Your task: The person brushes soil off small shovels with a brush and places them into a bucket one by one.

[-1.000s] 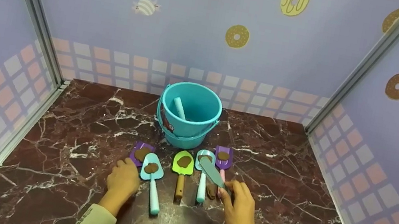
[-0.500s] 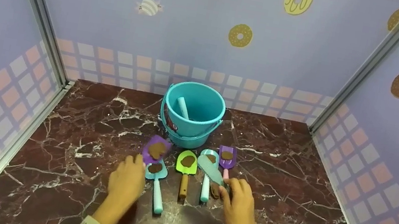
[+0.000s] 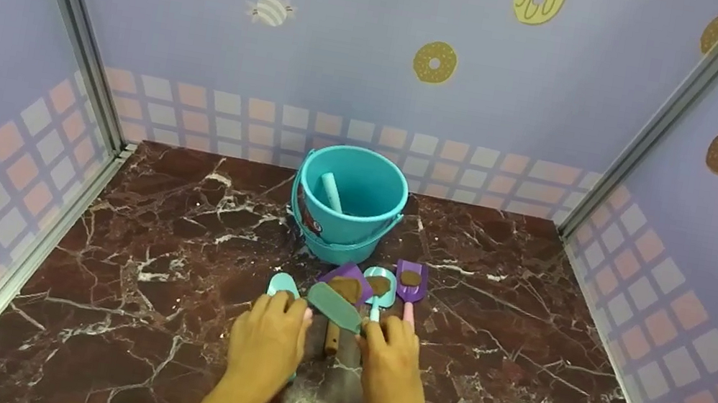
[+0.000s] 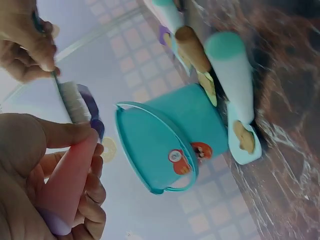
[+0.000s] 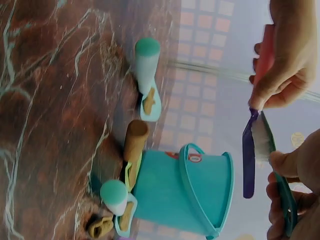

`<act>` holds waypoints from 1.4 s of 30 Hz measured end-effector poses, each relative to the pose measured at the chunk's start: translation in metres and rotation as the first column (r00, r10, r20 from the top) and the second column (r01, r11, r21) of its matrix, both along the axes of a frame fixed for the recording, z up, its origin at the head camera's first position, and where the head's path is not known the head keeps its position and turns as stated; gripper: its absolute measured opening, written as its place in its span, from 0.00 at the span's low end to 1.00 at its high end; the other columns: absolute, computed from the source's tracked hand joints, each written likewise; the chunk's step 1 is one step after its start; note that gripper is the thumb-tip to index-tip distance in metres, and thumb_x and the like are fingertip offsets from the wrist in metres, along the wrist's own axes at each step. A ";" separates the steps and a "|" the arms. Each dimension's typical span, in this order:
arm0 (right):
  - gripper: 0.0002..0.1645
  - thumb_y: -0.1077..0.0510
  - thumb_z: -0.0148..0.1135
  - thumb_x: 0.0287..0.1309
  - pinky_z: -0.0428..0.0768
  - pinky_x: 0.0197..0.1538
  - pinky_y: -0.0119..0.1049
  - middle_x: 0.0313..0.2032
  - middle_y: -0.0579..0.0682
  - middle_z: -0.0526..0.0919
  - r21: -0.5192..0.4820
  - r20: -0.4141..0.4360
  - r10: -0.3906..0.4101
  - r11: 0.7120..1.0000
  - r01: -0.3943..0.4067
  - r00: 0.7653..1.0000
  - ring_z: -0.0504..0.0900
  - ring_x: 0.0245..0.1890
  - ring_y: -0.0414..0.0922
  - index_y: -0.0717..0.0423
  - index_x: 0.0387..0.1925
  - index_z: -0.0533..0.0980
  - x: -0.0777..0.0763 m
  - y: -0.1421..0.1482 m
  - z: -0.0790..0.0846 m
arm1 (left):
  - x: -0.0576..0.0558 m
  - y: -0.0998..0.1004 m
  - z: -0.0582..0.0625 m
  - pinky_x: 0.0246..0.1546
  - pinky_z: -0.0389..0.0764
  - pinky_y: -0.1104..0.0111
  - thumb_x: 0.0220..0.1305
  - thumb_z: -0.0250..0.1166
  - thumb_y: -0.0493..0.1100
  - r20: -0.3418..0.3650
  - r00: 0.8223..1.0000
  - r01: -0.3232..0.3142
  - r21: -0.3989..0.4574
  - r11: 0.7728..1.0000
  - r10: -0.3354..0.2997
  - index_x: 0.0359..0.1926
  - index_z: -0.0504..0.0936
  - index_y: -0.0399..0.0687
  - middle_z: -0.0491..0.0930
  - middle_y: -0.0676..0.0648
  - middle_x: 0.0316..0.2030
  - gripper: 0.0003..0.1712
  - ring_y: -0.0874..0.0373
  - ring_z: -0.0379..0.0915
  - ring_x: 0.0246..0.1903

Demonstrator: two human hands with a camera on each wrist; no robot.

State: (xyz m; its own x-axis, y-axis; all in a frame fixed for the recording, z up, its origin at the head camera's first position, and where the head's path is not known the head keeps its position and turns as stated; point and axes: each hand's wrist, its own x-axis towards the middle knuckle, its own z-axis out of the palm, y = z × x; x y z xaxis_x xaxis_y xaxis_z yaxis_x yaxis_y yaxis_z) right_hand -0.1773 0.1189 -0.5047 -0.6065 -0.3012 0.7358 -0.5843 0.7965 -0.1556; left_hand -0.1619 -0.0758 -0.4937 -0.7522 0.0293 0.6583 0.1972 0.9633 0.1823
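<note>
My left hand (image 3: 266,339) grips the pink handle (image 4: 70,180) of a purple toy shovel (image 3: 336,274), raised above the table. A flat brown clay-like lump (image 3: 344,289) sits on its blade. My right hand (image 3: 394,364) holds a brush (image 3: 334,307) by its dark green handle (image 5: 286,200). In the right wrist view, its pale bristles (image 5: 261,137) face the purple blade close up; whether they touch it I cannot tell. Below, the raised shovel covers the green shovel's blade, leaving its brown handle (image 3: 332,339) showing. My left hand partly hides a light blue shovel (image 3: 282,283).
Behind the shovels stands a turquoise bucket (image 3: 351,228) with a white handle (image 3: 331,191) sticking up inside. At right lie another light blue shovel (image 3: 390,278) and a second purple shovel (image 3: 418,292), each bearing a brown lump. A folded brown piece (image 5: 100,227) rests on the marbled table.
My left hand has lifted the purple shovel from the left end of the row and carried it right, over the green shovel. My right hand has moved left, bringing the brush to it.
</note>
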 end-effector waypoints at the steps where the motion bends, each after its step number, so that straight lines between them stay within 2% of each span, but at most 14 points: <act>1: 0.13 0.59 0.75 0.51 0.69 0.35 0.39 0.32 0.49 0.72 0.000 -0.003 -0.007 1.000 0.007 1.000 0.71 0.33 0.47 0.57 0.37 0.80 0.000 0.000 0.000 | 0.001 0.001 0.000 0.22 0.79 0.56 0.60 0.73 0.47 -0.005 1.000 0.005 -0.003 1.000 -0.005 0.37 0.85 0.45 0.80 0.45 0.33 0.11 0.46 0.79 0.32; 6: 0.13 0.61 0.75 0.49 0.68 0.33 0.40 0.30 0.49 0.72 -0.029 -0.009 -0.031 0.999 0.031 0.999 0.70 0.31 0.48 0.59 0.36 0.79 -0.003 0.005 -0.001 | 0.005 0.003 0.000 0.21 0.79 0.57 0.58 0.75 0.47 0.004 1.000 0.015 0.001 1.000 -0.015 0.36 0.84 0.45 0.79 0.45 0.32 0.12 0.48 0.78 0.31; 16: 0.10 0.62 0.72 0.55 0.71 0.36 0.44 0.30 0.52 0.72 -0.080 0.009 -0.070 0.994 0.070 0.998 0.69 0.31 0.50 0.59 0.36 0.79 -0.014 0.017 0.005 | 0.010 0.006 0.002 0.19 0.76 0.58 0.57 0.75 0.47 0.023 1.000 0.004 0.001 1.000 -0.004 0.34 0.84 0.46 0.79 0.45 0.29 0.11 0.49 0.75 0.27; 18: 0.09 0.62 0.72 0.57 0.72 0.37 0.43 0.30 0.52 0.71 -0.096 0.009 -0.061 0.994 0.061 0.998 0.69 0.32 0.50 0.59 0.37 0.79 -0.013 0.018 0.006 | 0.010 0.006 0.003 0.18 0.77 0.57 0.57 0.75 0.46 0.026 1.000 -0.002 -0.001 1.000 0.002 0.34 0.84 0.46 0.79 0.45 0.29 0.11 0.49 0.75 0.26; 21: 0.09 0.61 0.71 0.57 0.76 0.36 0.39 0.31 0.50 0.72 -0.113 -0.007 -0.001 0.994 0.000 1.000 0.70 0.33 0.46 0.59 0.37 0.80 -0.008 0.016 0.008 | 0.011 0.005 0.003 0.19 0.77 0.57 0.58 0.75 0.46 0.036 0.999 -0.015 0.003 1.000 0.014 0.35 0.84 0.45 0.80 0.44 0.31 0.11 0.49 0.75 0.26; 25: 0.10 0.59 0.73 0.55 0.76 0.35 0.35 0.31 0.48 0.72 -0.056 -0.020 0.075 0.996 -0.076 0.997 0.71 0.32 0.43 0.58 0.36 0.80 0.002 0.010 0.007 | 0.014 0.006 0.004 0.18 0.77 0.58 0.58 0.75 0.45 0.038 0.999 -0.020 0.006 1.000 0.020 0.36 0.85 0.45 0.80 0.44 0.31 0.11 0.49 0.75 0.26; 29: 0.12 0.59 0.74 0.52 0.72 0.34 0.38 0.30 0.48 0.71 -0.020 -0.005 0.022 1.000 -0.022 1.000 0.70 0.31 0.45 0.58 0.36 0.79 0.002 0.009 0.006 | 0.017 0.008 0.006 0.17 0.76 0.58 0.57 0.75 0.45 0.041 0.999 -0.020 0.009 1.000 0.020 0.35 0.84 0.46 0.78 0.45 0.29 0.11 0.49 0.74 0.25; 35: 0.10 0.63 0.73 0.54 0.72 0.34 0.41 0.29 0.50 0.70 -0.063 0.022 -0.045 0.997 0.046 0.999 0.68 0.30 0.48 0.59 0.35 0.78 -0.008 0.016 0.005 | 0.020 0.010 0.006 0.17 0.75 0.58 0.58 0.74 0.45 0.061 0.998 -0.027 0.010 1.000 0.026 0.34 0.83 0.46 0.77 0.46 0.28 0.10 0.49 0.75 0.27; 39: 0.09 0.63 0.71 0.57 0.72 0.34 0.42 0.29 0.51 0.70 -0.095 -0.005 -0.033 0.995 0.033 0.999 0.68 0.31 0.48 0.60 0.36 0.78 -0.009 0.016 0.006 | 0.021 0.010 0.006 0.17 0.75 0.59 0.58 0.74 0.45 0.066 0.997 -0.029 0.006 1.000 0.028 0.34 0.83 0.46 0.77 0.45 0.28 0.09 0.49 0.75 0.26; 42: 0.08 0.61 0.71 0.58 0.74 0.35 0.39 0.31 0.50 0.72 -0.100 -0.021 0.024 0.995 -0.026 1.000 0.70 0.32 0.46 0.60 0.37 0.79 -0.003 0.013 0.009 | 0.020 0.010 0.006 0.17 0.75 0.58 0.58 0.73 0.45 0.077 0.996 -0.036 0.011 0.999 0.035 0.33 0.83 0.47 0.77 0.45 0.28 0.09 0.49 0.75 0.26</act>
State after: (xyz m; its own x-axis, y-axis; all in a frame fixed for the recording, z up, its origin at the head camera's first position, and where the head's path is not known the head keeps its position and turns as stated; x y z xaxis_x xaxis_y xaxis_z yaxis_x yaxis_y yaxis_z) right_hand -0.1803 0.1320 -0.4954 -0.5852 -0.2396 0.7747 -0.6072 0.7627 -0.2227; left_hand -0.1415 -0.0661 -0.4877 -0.8007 -0.0063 0.5990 0.1479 0.9669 0.2079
